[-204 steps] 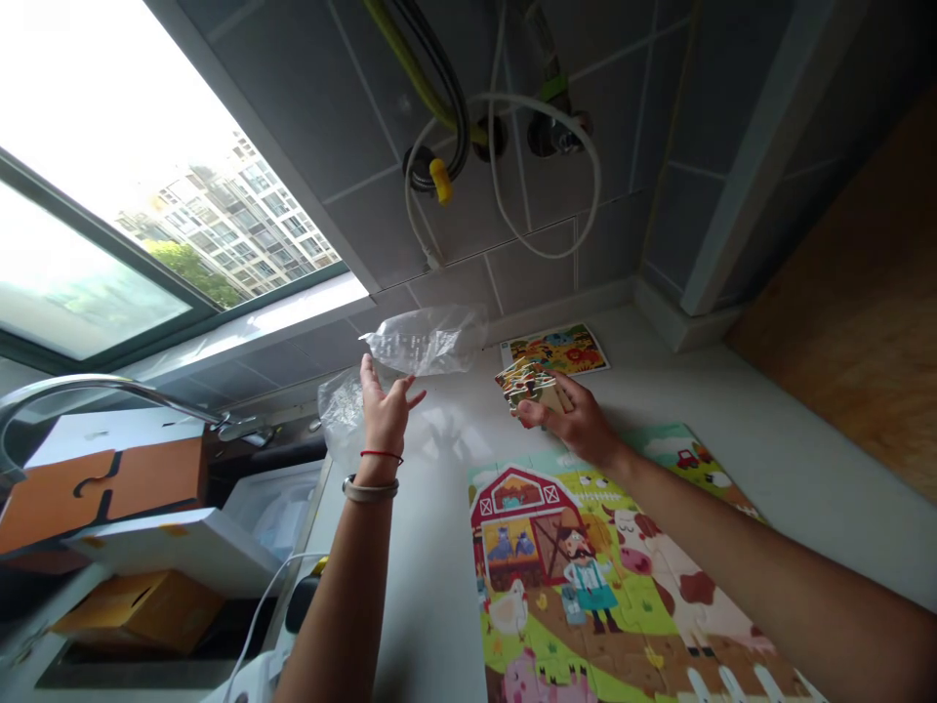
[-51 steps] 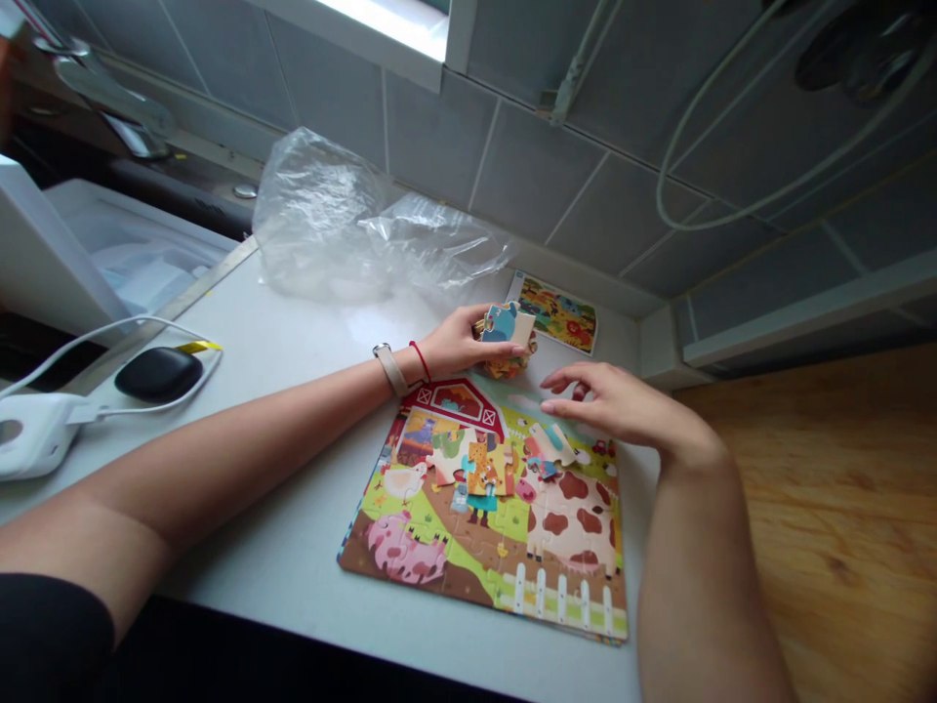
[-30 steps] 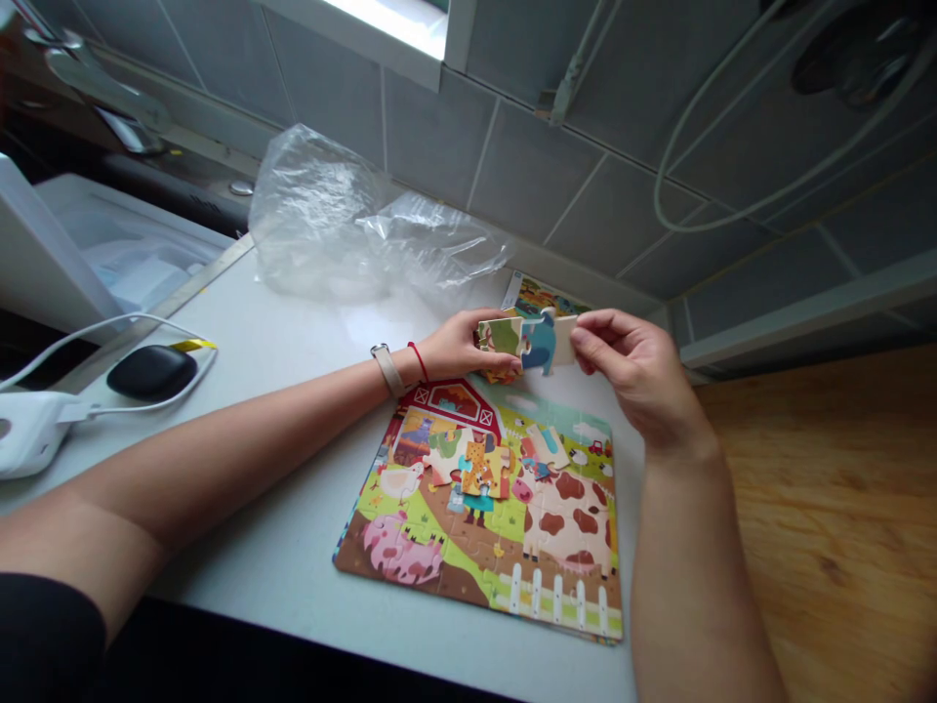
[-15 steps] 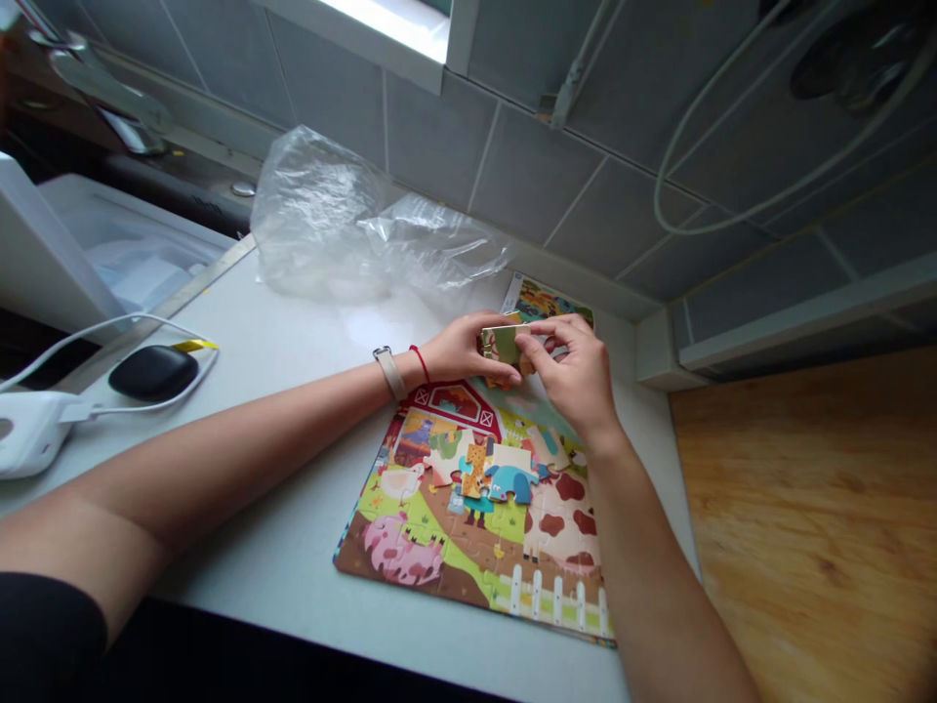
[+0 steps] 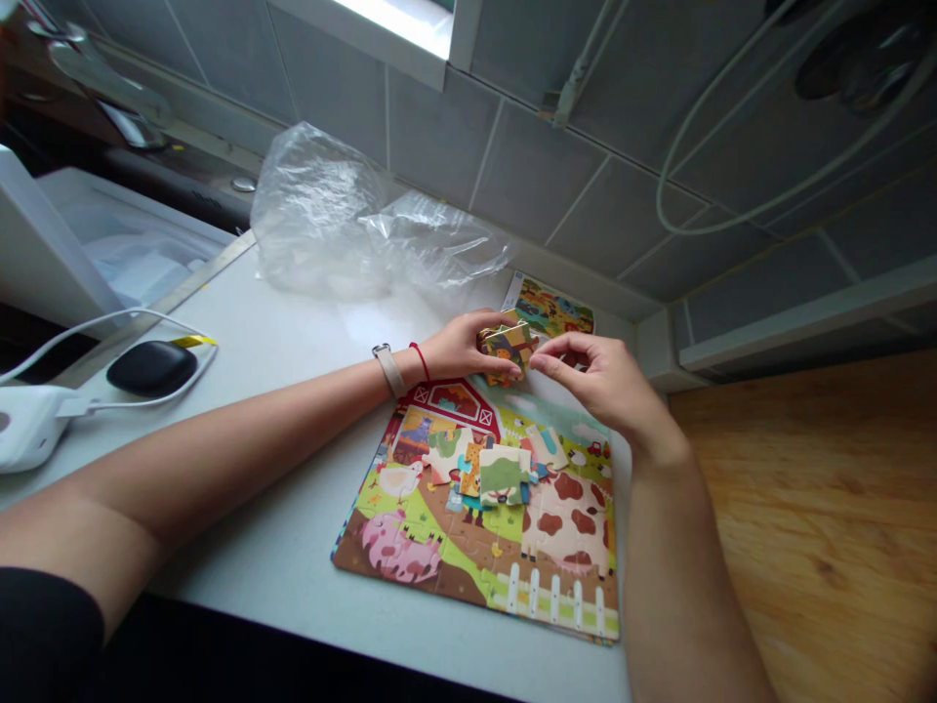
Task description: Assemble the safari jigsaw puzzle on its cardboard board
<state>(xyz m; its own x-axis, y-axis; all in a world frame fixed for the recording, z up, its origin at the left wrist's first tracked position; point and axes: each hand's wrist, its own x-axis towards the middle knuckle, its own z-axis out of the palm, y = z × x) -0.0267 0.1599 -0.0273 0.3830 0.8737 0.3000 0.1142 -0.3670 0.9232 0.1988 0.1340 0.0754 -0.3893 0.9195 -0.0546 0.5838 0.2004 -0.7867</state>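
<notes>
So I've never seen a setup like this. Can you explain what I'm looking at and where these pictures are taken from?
There's no machine here, just a person's two bare hands, filmed by a camera worn on their head that looks forward and down. Every picture comes from that one view. On the white counter lies a farm jigsaw puzzle, with loose pieces on top of it. The left hand holds a small stack of jigsaw pieces, and the right hand is close beside it, fingers curved. Behind them are a crumpled plastic bag and a small picture card.
</notes>
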